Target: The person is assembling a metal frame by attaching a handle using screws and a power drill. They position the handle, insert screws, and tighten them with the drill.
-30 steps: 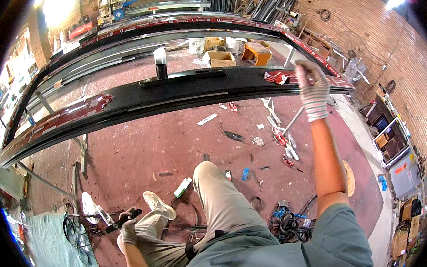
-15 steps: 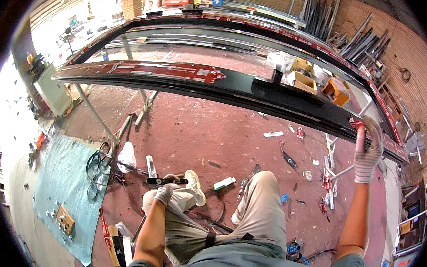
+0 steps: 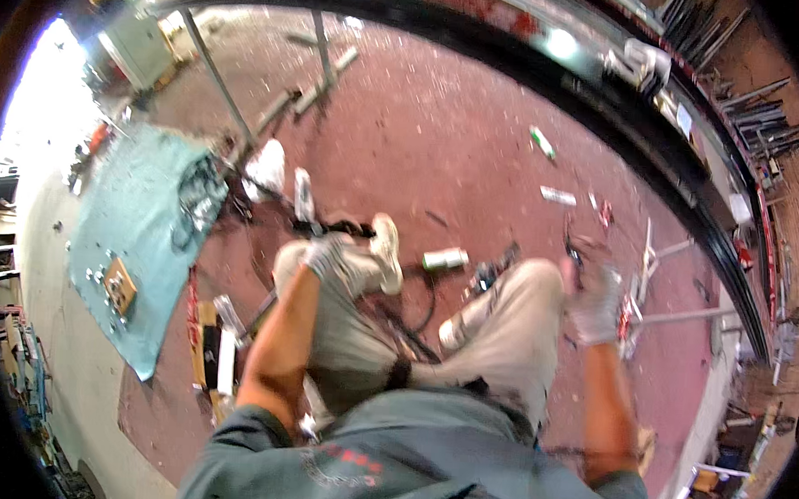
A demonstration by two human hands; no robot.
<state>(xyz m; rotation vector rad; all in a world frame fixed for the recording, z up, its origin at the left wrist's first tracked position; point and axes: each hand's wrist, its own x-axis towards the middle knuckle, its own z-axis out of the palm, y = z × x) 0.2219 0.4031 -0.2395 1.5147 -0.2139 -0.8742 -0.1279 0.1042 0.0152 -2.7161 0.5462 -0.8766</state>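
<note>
My left hand (image 3: 324, 258), in a pale glove, is closed on a slim black bar-shaped piece (image 3: 341, 229) above my left knee; motion blurs its details. My right hand (image 3: 593, 302), in a striped glove, is lowered beside my right knee, its fingers pointing forward and smeared by motion. Just beyond those fingers is a small dark tool (image 3: 573, 251) on the floor; whether they touch it I cannot make out. A long black frame (image 3: 485, 49) with red protective film stretches across the far side, raised on pale metal legs (image 3: 216, 74).
On the red floor lie a white-and-green tube (image 3: 446, 259), a power tool (image 3: 494, 270), a white label strip (image 3: 558, 196) and scraps. A teal mat (image 3: 145, 225) with a small wooden board (image 3: 120, 287) is at left, an open narrow box (image 3: 206, 343) by my left arm. Dark cables run between my legs.
My right hand has left the black frame and come down beside my right knee. The view has tilted downward, shifting the frame up. My left hand still holds the black piece.
</note>
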